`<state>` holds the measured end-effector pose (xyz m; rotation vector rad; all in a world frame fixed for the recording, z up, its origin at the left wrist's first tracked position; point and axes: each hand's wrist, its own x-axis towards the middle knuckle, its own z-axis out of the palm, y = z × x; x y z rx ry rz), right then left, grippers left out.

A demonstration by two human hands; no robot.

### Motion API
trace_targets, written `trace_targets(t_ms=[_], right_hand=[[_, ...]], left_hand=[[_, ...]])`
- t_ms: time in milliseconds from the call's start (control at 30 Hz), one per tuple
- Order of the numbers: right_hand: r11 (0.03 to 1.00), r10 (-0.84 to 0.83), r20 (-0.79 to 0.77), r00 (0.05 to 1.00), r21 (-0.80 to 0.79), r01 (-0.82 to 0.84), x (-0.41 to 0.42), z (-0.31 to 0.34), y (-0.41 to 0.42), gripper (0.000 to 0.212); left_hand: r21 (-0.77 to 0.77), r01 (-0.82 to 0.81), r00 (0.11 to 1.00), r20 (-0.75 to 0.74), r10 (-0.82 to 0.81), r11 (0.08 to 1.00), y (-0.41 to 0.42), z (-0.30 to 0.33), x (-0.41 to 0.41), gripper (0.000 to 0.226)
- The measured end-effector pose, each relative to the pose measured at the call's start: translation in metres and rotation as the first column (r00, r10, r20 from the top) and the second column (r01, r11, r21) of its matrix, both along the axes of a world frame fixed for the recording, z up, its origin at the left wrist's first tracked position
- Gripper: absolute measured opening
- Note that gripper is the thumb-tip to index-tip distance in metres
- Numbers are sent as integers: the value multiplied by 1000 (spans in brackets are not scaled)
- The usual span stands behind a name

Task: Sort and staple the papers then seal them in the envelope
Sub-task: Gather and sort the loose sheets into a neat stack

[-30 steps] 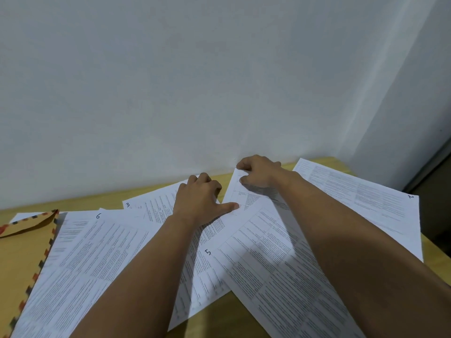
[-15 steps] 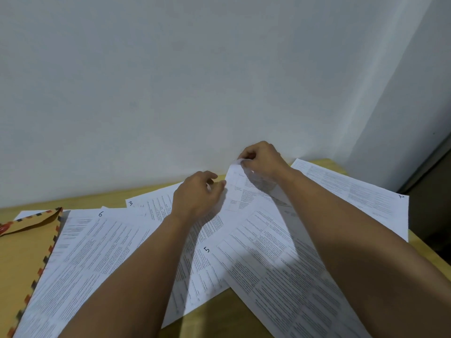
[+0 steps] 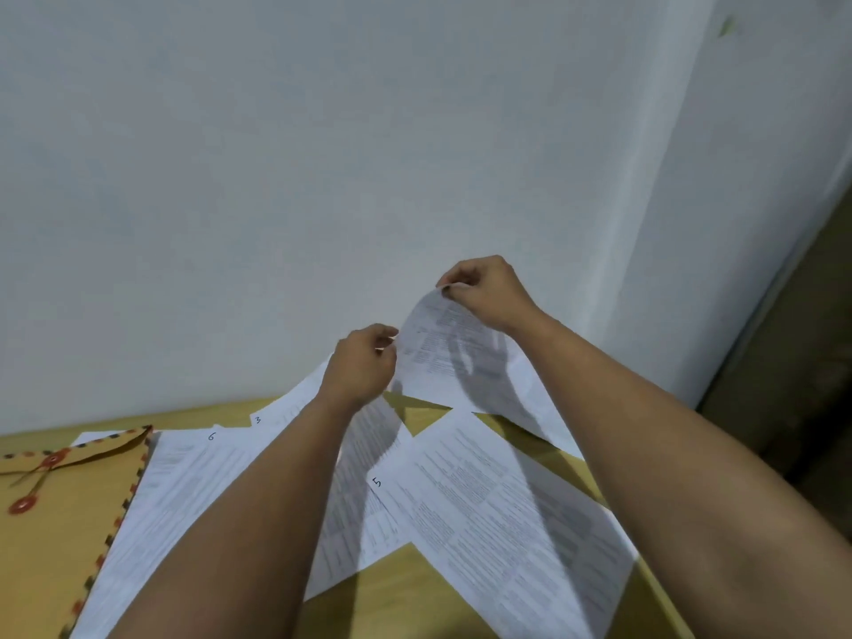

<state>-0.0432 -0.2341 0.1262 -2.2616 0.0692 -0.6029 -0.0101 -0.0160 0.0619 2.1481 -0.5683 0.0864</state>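
Several printed white sheets lie fanned over a wooden table (image 3: 415, 601). One printed sheet (image 3: 454, 357) is lifted off the table near the wall. My right hand (image 3: 484, 292) pinches its top corner. My left hand (image 3: 364, 366) grips its left edge. Flat on the table lie the sheet numbered 5 (image 3: 498, 514), the sheet numbered 6 (image 3: 184, 491) and the sheet numbered 3 (image 3: 286, 408). A brown envelope (image 3: 60, 514) with a striped border and red string buttons lies at the left, flap closed over.
A white wall stands right behind the table, with a corner at the right. The table's right edge drops to a dark floor (image 3: 793, 385). No stapler is in view.
Both hands have risen from the table, lifting one sheet by its top end. The camera has tilted, showing more of the envelope.
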Motion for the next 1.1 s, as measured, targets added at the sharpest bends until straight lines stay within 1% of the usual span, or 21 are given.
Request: trace_targets(t_ms=[100, 167, 233, 367, 400, 467, 533, 600, 667, 700, 767, 833, 867, 900, 933, 967, 1033, 1100], right_hand=[[999, 17, 71, 997, 26, -19, -15, 21, 7, 12], [998, 27, 105, 994, 48, -32, -25, 34, 12, 9], [998, 29, 120, 992, 54, -35, -34, 44, 16, 8], [997, 40, 153, 987, 58, -49, -47, 59, 21, 10], [996, 49, 162, 986, 64, -60, -50, 63, 23, 11], [992, 79, 179, 981, 85, -96, -56, 68, 27, 13], [985, 115, 188, 975, 103, -136, -61, 70, 32, 17], [979, 132, 186, 974, 130, -158, -67, 69, 37, 14], [979, 135, 161, 978, 132, -156, -76, 67, 37, 9], [983, 130, 132, 983, 115, -145, -82, 65, 36, 11], [994, 98, 33, 995, 49, -99, -95, 59, 28, 13], [999, 50, -69, 996, -15, -51, -109, 51, 18, 13], [999, 24, -100, 995, -21, -26, -116, 45, 12, 11], [1000, 0, -116, 993, 0, 0, -124, 42, 10, 8], [999, -23, -124, 992, 41, 28, -133, 38, 8, 9], [994, -38, -128, 991, 101, 51, -141, 35, 8, 17], [966, -34, -136, 990, 249, 68, -154, 29, 12, 25], [892, 2, -135, 991, 448, 59, -165, 21, 22, 24]], left_hand=[[-47, 5, 1000, -3, -5, 999, 6, 18, -11, 33], [-71, 7, 1000, 0, -7, 997, 11, 29, -19, 38], [-105, 10, 999, -30, -13, 994, 15, 42, -28, 43], [-223, 12, 998, -62, -26, 975, 26, 67, -42, 52], [-246, 17, 998, -57, -32, 969, 28, 73, -46, 48], [-246, 50, 998, -24, -58, 968, 30, 83, -53, 30], [-176, 77, 997, 43, -71, 981, 30, 91, -60, 17], [-130, 52, 994, 99, -39, 990, 31, 94, -66, 16], [-150, 6, 995, 99, 9, 989, 38, 98, -70, 18], [-164, -16, 995, 98, 33, 986, 43, 100, -72, 18], [-198, -49, 994, 85, 67, 979, 56, 108, -80, 19], [-255, -67, 996, 39, 80, 965, 73, 116, -86, 17], [-290, -74, 997, 8, 80, 954, 82, 119, -90, 15], [-325, -82, 997, -21, 79, 942, 92, 122, -95, 15], [-360, -92, 996, -49, 80, 928, 101, 125, -101, 14], [-391, -103, 994, -74, 81, 915, 110, 126, -108, 14], [-435, -124, 990, -114, 82, 892, 125, 126, -120, 13], [-436, -159, 983, -153, 101, 886, 138, 122, -127, 16]])
